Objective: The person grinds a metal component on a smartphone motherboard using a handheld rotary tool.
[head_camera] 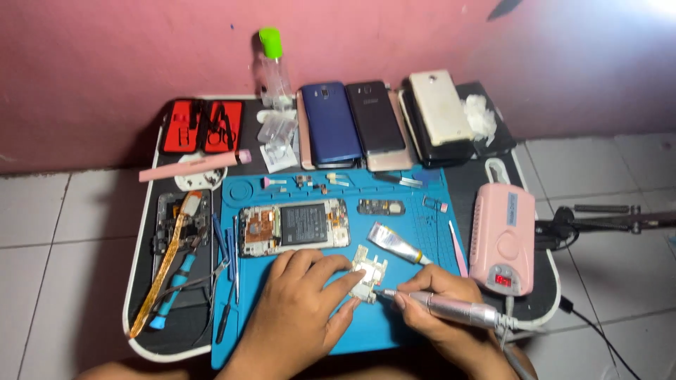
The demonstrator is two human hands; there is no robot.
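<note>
My left hand (303,299) pinches a small pale circuit board (369,271) and holds it down on the blue work mat (253,190). My right hand (440,299) grips a silver pen-shaped rotary tool (451,309), its thin tip touching the board's lower edge. A cable runs from the tool's rear toward the pink control box (501,236). Just above my left hand lies an opened phone (293,226) with its battery and inner parts showing.
Several phones (352,123) and back covers lie along the far edge by the pink wall, beside a clear bottle with a green cap (272,65). A red tool case (202,127), tweezers, screwdrivers and a glue tube (396,243) surround the mat. Tiled floor lies around the low table.
</note>
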